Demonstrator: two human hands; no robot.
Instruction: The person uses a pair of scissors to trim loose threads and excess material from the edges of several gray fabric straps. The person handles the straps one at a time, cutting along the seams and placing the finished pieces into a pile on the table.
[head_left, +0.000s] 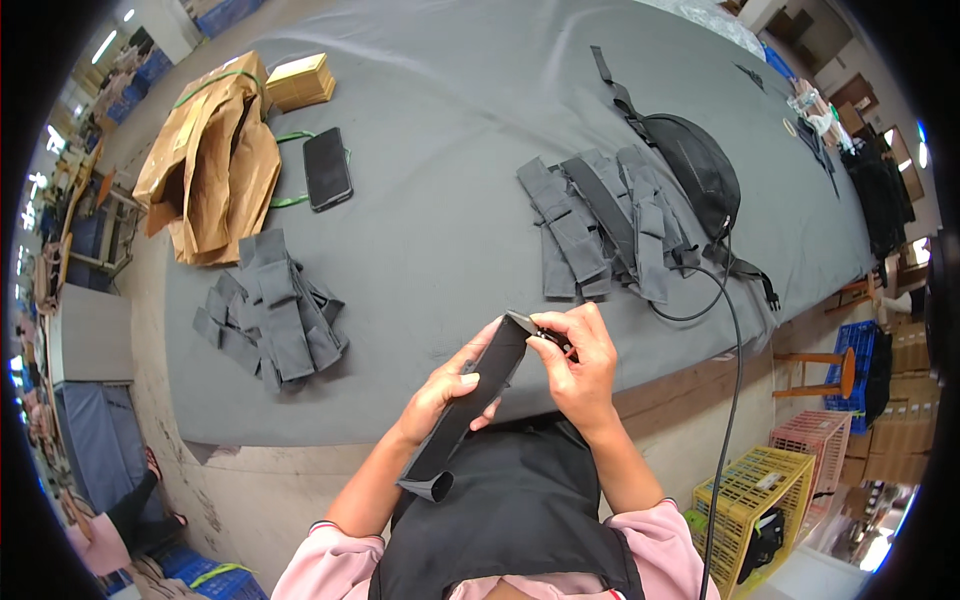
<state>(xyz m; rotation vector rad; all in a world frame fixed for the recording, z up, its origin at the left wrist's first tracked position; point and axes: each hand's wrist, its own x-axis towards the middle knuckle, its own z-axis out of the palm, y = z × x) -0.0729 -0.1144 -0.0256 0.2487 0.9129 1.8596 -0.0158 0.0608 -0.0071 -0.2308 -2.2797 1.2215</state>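
Left hand [446,396] clamped on dark fabric strip [472,402], right hand [580,362] gripping small tool [555,341] at strip's far end

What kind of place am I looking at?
Probably a textile or sewing workshop: dark fabric strips lie in piles on a large grey-covered table, with a yellow crate and cardboard boxes off to the right.

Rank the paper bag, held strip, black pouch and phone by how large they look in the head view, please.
1. Paper bag
2. Held strip and black pouch: too alike to rank
3. Phone
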